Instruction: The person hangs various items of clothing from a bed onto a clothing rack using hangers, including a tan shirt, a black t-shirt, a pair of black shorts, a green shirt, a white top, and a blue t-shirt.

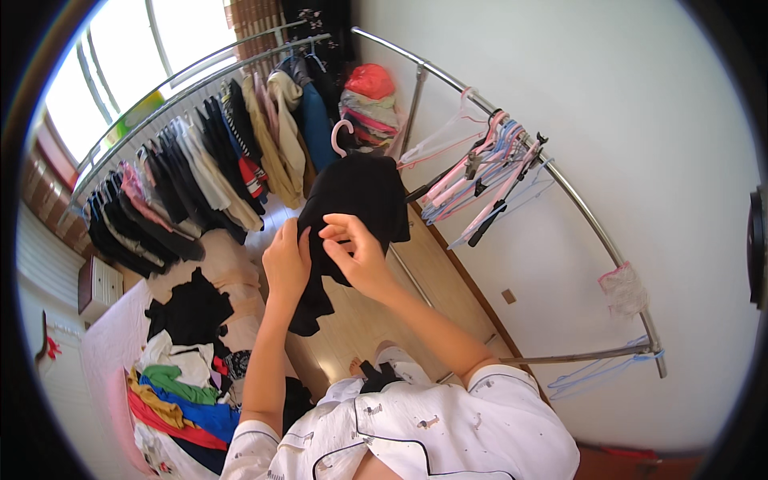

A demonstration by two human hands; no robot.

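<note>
A black garment (pixel 354 186) hangs in front of me, with the hook of a pink hanger (pixel 339 139) rising above its top. My left hand (pixel 287 259) pinches the garment's left edge between thumb and fingers. Over the cloth, a little to the right, my right hand (pixel 355 255) has its fingers curled and apart, with no cloth seen between them. What carries the garment's weight is hidden. More black cloth (pixel 378 377) lies low against my body.
A metal rail (pixel 591 222) along the right wall bears pink and blue hangers (pixel 480 180). Clothes (pixel 192 162) hang on a rack by the window. Folded and loose clothes (pixel 180 390) are heaped on the bed (pixel 105 336). A stack of bagged textiles (pixel 371 108) stands in the corner.
</note>
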